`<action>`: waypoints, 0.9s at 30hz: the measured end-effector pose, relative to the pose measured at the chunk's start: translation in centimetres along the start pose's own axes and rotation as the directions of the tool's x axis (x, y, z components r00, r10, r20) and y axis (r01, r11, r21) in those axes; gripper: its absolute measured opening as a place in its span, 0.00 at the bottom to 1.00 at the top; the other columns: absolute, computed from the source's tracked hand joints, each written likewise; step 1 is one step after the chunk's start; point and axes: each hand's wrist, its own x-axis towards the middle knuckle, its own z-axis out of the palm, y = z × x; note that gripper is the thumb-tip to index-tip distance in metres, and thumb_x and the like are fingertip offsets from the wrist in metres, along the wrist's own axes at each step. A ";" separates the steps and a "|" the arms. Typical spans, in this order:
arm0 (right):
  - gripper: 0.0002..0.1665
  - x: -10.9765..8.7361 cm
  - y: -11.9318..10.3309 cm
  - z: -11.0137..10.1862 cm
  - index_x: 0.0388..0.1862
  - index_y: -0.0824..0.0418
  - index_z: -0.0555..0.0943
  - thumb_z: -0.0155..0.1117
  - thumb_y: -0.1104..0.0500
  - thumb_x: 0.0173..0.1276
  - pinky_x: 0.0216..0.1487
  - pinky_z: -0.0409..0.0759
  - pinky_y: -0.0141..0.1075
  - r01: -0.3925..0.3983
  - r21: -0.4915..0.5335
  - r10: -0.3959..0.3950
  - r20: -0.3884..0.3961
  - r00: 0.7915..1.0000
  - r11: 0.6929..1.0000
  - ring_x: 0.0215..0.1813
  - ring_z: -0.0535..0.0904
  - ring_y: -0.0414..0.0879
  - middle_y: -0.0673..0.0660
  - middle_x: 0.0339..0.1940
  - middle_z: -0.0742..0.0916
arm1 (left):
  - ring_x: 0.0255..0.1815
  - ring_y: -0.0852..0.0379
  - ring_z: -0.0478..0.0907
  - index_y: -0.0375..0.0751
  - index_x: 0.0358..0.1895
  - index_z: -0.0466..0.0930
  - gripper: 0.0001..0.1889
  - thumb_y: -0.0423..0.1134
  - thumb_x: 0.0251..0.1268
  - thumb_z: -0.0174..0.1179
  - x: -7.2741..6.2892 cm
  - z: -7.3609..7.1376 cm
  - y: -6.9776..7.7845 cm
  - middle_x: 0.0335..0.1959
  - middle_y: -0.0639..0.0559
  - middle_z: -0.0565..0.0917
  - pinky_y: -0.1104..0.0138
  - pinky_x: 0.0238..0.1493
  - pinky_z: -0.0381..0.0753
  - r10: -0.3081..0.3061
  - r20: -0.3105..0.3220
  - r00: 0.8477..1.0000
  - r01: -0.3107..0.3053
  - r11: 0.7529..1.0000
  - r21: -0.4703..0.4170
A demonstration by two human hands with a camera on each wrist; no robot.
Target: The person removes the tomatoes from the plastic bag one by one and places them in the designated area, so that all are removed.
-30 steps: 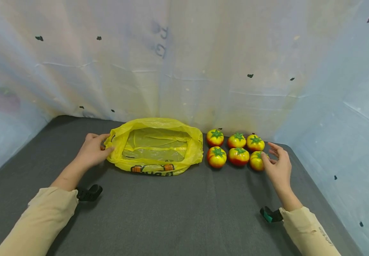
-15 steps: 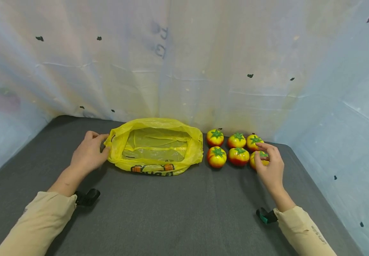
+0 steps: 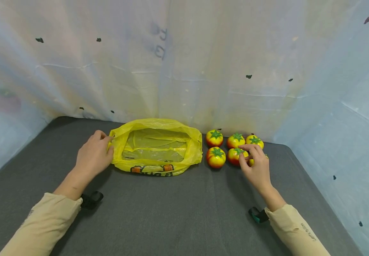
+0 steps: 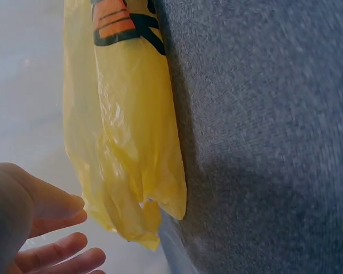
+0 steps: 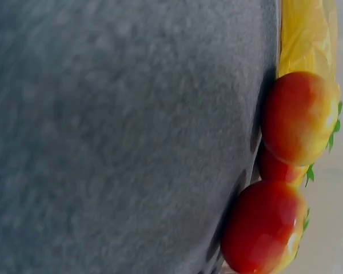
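A yellow plastic bag (image 3: 153, 165) lies on the dark table with its mouth spread wide. My left hand (image 3: 93, 156) is at the bag's left end; in the left wrist view its thumb and fingers (image 4: 60, 248) stand apart beside the crumpled yellow edge, with no bag visible between them. Right of the bag, several red-and-yellow tomatoes with green star-shaped tops stand in two rows. My right hand (image 3: 258, 169) hovers at the front row, between the middle tomato (image 3: 235, 156) and the partly covered right one. The near-left tomato (image 3: 216, 157) is in plain sight.
Behind the bag and tomatoes hangs a pale plastic sheet (image 3: 187, 71), close to the table's back edge. Another sheet (image 3: 347, 142) stands along the right side. The grey cloth-covered table (image 3: 171, 213) stretches in front of both hands.
My right hand has moved left, from the right front tomato toward the middle one. The left hand has shifted slightly at the bag's end. Bag and tomatoes have stayed in place.
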 end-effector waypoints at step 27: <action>0.22 1.2 -3.7 3.7 0.56 0.62 0.80 0.66 0.60 0.62 0.40 0.79 0.45 -0.026 -0.032 0.034 0.302 0.953 0.999 0.46 0.79 0.55 0.61 0.56 0.79 | 0.49 0.35 0.70 0.27 0.55 0.77 0.17 0.32 0.64 0.58 -0.2 0.1 1.3 0.53 0.31 0.70 0.47 0.46 0.72 0.164 0.026 0.986 -0.165 0.983 0.079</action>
